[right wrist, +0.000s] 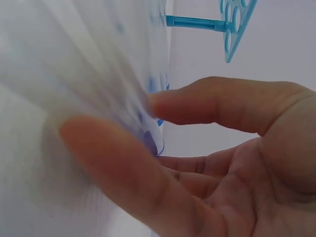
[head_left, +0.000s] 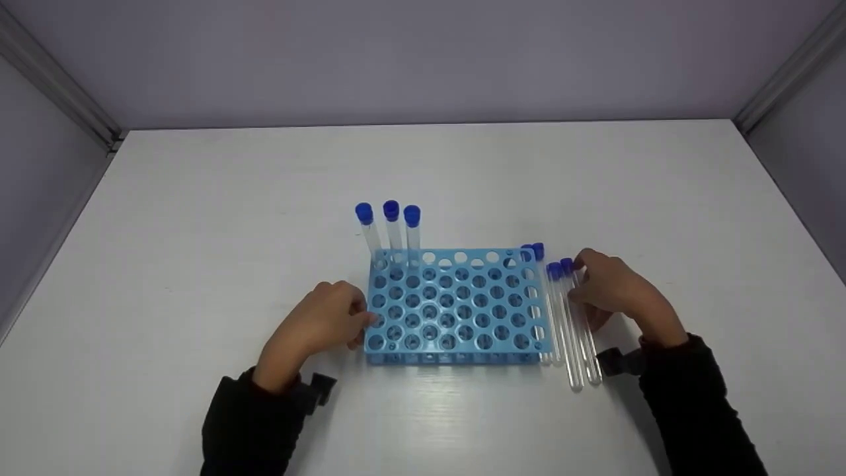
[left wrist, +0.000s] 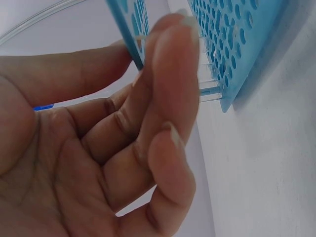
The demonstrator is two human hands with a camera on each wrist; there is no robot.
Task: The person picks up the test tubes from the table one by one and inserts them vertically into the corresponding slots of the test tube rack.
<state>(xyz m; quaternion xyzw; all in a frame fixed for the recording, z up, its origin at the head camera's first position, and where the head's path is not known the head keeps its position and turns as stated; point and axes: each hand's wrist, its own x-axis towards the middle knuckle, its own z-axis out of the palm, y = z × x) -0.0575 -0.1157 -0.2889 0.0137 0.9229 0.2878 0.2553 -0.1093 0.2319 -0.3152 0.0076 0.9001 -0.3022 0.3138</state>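
Observation:
A light blue test tube rack (head_left: 455, 305) with rows of round holes stands in front of me. My left hand (head_left: 328, 317) grips the left edge of its upper plate (left wrist: 129, 34), thumb on one side and fingers on the other. Three clear test tubes (head_left: 394, 235) with blue caps stand in the rack's back left holes, tilted a little. On the right, my right hand (head_left: 611, 287) pinches the outermost lying test tube (head_left: 587, 344) near its blue cap, between thumb and index finger. Other capped tubes (head_left: 566, 330) lie beside it, along the rack's right side.
The white table (head_left: 231, 198) runs back to a pale wall (head_left: 423, 66), with side panels at left and right. Black wrist cameras (head_left: 322, 389) on both wrists sit close above the tabletop. Blue caps (head_left: 538, 250) of lying tubes show by the rack's back right corner.

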